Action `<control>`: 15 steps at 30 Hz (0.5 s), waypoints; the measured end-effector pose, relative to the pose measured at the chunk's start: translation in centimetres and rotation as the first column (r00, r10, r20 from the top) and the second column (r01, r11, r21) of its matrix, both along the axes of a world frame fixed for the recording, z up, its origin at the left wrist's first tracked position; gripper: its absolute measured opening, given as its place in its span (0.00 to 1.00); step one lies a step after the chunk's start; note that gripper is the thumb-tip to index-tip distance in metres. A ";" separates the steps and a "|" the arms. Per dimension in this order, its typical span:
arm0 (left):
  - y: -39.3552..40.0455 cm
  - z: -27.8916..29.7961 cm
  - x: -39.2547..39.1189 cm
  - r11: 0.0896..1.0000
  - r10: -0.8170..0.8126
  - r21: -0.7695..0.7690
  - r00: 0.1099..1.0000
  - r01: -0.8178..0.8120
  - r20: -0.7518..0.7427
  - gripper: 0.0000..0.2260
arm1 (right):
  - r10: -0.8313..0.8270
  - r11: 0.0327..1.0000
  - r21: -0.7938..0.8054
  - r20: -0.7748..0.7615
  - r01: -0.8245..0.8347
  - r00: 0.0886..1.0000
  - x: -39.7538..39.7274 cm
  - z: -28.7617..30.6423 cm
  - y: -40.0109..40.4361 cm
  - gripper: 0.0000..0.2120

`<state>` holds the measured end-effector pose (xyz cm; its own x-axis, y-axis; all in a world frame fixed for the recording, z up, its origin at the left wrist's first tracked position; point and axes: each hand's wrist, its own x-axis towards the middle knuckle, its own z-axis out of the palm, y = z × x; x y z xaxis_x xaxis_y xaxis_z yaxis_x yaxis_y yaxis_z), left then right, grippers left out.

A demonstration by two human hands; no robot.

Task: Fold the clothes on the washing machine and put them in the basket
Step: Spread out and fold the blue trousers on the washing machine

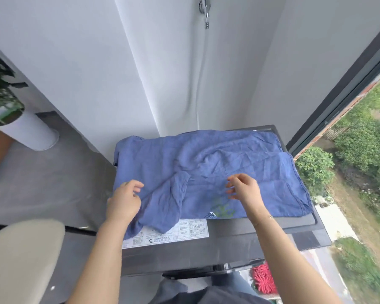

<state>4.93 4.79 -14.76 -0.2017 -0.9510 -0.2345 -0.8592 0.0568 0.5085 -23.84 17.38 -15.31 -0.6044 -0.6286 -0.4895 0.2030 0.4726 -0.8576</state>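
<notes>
Fingers (232,185) of right hand (245,189) spread and curled, hovering just over garment (206,167), not gripping; contact with cloth unclear. Left hand (124,200) at garment's left edge, fingers loosely bent, thumb and fingertips at the cloth; whether they pinch it, cannot tell. Garment blue, thin, wrinkled, spread flat across top of washer (239,244), covering most of it. One flap (171,202) folded over toward garment's front left, lying over a white label (184,231) on washer. Green embroidery (223,208) near garment's front edge, beside right wrist. White hose (199,88) on wall behind garment. Red mop head (262,279) below washer, right.
</notes>
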 end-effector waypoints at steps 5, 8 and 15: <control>0.2 -0.5 5.1 0.984 -0.002 0.179 0.998 0.013 -0.060 0.19 | 0.238 0.957 0.184 -0.049 -0.226 0.970 5.9 0.0 -1.5 0.08; 0.6 -0.1 6.2 0.921 -0.127 0.351 0.982 0.169 -0.138 0.24 | 0.223 0.953 0.234 -0.115 -0.192 0.968 9.9 -0.6 -1.9 0.09; 2.4 -2.2 8.2 0.923 -0.379 0.147 0.902 0.355 0.206 0.42 | 0.241 0.945 0.274 -0.216 -0.178 0.946 16.2 -1.3 -2.8 0.16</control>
